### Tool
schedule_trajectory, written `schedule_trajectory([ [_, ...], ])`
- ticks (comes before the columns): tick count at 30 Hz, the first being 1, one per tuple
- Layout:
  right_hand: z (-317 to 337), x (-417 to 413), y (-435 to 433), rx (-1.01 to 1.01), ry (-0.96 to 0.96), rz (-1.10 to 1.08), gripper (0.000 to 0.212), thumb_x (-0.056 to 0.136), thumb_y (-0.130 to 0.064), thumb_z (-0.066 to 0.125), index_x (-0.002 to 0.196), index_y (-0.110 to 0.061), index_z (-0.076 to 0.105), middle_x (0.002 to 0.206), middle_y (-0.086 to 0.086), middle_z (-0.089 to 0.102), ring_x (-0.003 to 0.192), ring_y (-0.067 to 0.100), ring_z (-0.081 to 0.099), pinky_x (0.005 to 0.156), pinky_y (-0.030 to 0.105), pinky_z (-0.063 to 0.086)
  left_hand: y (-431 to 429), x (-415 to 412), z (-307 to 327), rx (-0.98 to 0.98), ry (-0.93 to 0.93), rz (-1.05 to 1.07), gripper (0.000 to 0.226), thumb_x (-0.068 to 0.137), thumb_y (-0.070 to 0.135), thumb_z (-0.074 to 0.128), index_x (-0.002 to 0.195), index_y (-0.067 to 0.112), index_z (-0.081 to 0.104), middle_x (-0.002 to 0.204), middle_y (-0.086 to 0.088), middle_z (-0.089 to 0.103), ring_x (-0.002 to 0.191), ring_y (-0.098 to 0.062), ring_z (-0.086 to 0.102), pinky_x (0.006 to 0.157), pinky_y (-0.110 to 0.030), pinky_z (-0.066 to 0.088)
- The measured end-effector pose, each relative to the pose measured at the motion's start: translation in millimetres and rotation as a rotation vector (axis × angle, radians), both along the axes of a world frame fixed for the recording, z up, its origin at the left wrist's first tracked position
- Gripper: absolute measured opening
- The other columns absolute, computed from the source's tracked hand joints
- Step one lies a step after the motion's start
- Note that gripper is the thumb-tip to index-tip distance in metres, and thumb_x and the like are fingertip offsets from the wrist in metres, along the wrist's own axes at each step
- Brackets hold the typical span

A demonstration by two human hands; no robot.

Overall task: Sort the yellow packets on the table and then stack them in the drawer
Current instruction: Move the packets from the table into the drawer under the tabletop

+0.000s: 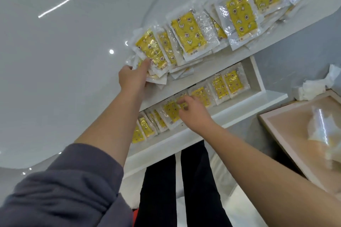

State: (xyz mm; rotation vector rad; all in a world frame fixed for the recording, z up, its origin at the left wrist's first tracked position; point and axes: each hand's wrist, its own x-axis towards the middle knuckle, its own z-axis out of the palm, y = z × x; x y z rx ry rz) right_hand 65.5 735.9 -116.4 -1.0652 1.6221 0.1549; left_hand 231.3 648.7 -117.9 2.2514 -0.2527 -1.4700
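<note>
Fingers (145, 64) of the left hand (132, 78) clamp the near-left end of a pile of yellow packets (188, 33): one digit lies flat on top, the rest are tucked under the stack's edge. The pile spreads in an overlapping band along the white table (73, 61) edge, from frame centre to the upper right corner. Just below it, an open white drawer (258, 77) holds a row of packets (219, 86), leaning one on the next, running from lower left to upper right. The right hand (194, 114) is inside the drawer at mid-row, fingers curled down onto one packet's top edge; grip or mere touch cannot be told. Grey sleeve (64, 180) at lower left. Black trousers (195, 180) at lower centre. A shallow wooden tray (287, 134) at right holds crumpled clear wrapping (321, 125).
</note>
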Motion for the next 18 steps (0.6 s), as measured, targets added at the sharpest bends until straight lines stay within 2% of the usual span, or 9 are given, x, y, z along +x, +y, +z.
schedule_trajectory([
  [2,-0.2,5.6,3.2,0.036,0.004,-0.035,0.027,0.092,-0.013,0.054,0.118,-0.02,0.058,0.138,0.004,0.043,0.111,0.023,0.055,0.095,0.038,0.048,-4.3,3.4,-0.8,-0.041,0.046,0.003,0.026,0.077,0.038,0.077,0.092,0.02,0.064,0.087,0.002,0.069,0.081,-0.015,0.068,0.074,-0.029,0.056],
  [4,1.6,7.6,6.5,0.051,0.011,-0.048,0.029,0.092,-0.014,0.054,0.12,-0.019,0.059,0.135,0.003,0.046,0.107,0.021,0.057,0.094,0.037,0.049,-7.3,2.6,2.8,-0.083,0.08,-0.013,0.018,0.081,0.032,0.075,0.087,0.024,0.061,0.087,0.004,0.069,0.079,-0.012,0.068,0.078,-0.03,0.057],
  [8,8.1,8.9,4.9,0.093,0.016,-0.053,0.03,0.094,-0.014,0.053,0.123,-0.016,0.059,0.127,0.0,0.054,0.107,0.018,0.056,0.091,0.027,0.044,-13.7,8.0,13.1,-0.174,0.19,0.032,0.015,0.085,0.015,0.071,0.094,0.023,0.062,0.097,0.001,0.072,0.085,-0.016,0.071,0.081,-0.035,0.058],
  [10,12.9,10.5,-1.8,0.133,-0.017,-0.099,0.027,0.094,-0.014,0.053,0.121,-0.015,0.059,0.119,0.0,0.059,0.108,0.018,0.057,0.09,0.028,0.045,-11.2,20.5,18.1,-0.186,0.186,0.026,0.018,0.084,0.013,0.071,0.096,0.023,0.063,0.096,0.002,0.073,0.085,-0.016,0.072,0.083,-0.037,0.058],
  [13,25.2,18.2,-17.8,0.28,-0.209,-0.376,0.02,0.095,-0.017,0.055,0.114,-0.017,0.059,0.113,0.001,0.065,0.102,0.017,0.065,0.087,0.034,0.054,5.5,53.8,24.5,-0.146,0.17,-0.012,0.019,0.083,0.014,0.072,0.096,0.024,0.064,0.096,0.003,0.073,0.087,-0.016,0.071,0.088,-0.041,0.056],
  [15,29.5,24.2,-28.7,0.36,-0.365,-0.54,0.029,0.094,-0.022,0.06,0.122,-0.016,0.057,0.116,0.002,0.068,0.104,0.015,0.066,0.09,0.037,0.056,21.3,77.2,31.0,-0.118,0.187,-0.054,0.02,0.084,0.013,0.071,0.099,0.023,0.065,0.099,-0.001,0.073,0.09,-0.019,0.071,0.089,-0.043,0.055],
  [18,30.1,36.7,-39.2,0.392,-0.533,-0.585,0.05,0.089,-0.033,0.067,0.134,-0.017,0.05,0.126,0.002,0.063,0.115,0.018,0.062,0.095,0.042,0.053,44.1,101.2,39.0,-0.087,0.208,-0.178,0.02,0.082,0.013,0.073,0.099,0.019,0.065,0.105,-0.008,0.072,0.093,-0.024,0.07,0.089,-0.042,0.054],
])
